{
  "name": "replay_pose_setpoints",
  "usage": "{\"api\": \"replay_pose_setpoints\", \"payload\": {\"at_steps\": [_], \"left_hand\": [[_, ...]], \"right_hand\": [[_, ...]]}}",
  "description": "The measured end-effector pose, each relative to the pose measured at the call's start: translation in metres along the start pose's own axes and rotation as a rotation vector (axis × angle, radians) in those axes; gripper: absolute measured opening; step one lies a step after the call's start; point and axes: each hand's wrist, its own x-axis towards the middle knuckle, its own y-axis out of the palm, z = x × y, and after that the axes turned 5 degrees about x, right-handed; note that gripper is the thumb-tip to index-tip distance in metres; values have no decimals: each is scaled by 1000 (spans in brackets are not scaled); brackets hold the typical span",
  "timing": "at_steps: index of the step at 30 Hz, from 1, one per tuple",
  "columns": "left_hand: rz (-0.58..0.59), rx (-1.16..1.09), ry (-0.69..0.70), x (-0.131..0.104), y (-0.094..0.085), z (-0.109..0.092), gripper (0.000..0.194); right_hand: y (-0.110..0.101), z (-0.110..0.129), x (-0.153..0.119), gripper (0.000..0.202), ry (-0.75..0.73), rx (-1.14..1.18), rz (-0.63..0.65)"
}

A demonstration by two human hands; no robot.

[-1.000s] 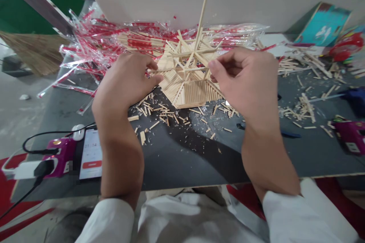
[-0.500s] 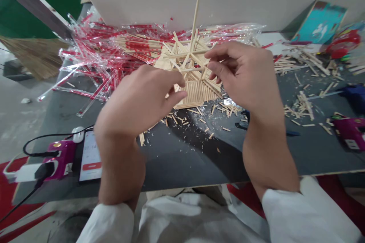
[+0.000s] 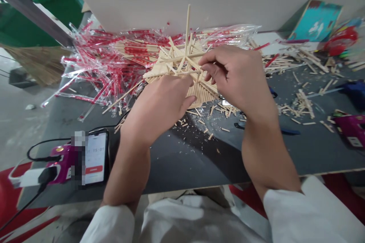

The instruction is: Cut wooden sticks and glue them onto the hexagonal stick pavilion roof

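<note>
Holds the left hand [image 3: 159, 102] in front of the pale wooden-stick structure [image 3: 203, 92], thumb and index finger parted. Curls the right hand [image 3: 238, 76] at the structure's right side, fingertips bunched near the crossing sticks (pinching or not, hard to tell). Shows the structure on the dark grey surface [image 3: 194, 167], beside red-and-clear plastic wrappers [image 3: 105, 64].

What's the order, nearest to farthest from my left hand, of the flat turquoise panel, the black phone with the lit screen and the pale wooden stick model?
1. Pale wooden stick model: right by the left hand.
2. Black phone with the lit screen: left side, toward the front.
3. Flat turquoise panel: far right, at the back.
</note>
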Motion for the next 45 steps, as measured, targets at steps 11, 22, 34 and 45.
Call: {"api": "replay_pose_setpoints", "payload": {"at_steps": [11,22,34,45], "left_hand": [[17,-68,-29,-1,-2,-8,48],[109,-66,-51,3,1,-18,73],[87,-37,-12,5,7,-24,72],[104,60,-42,1,5,-27,73]], "right_hand": [[-3,7,-1,22,-2,-31,21],[-4,2,-2,25,-16,-9,34],[-4,3,1,21,-11,-2,47],[-3,5,1,21,-32,-51,45]]}}
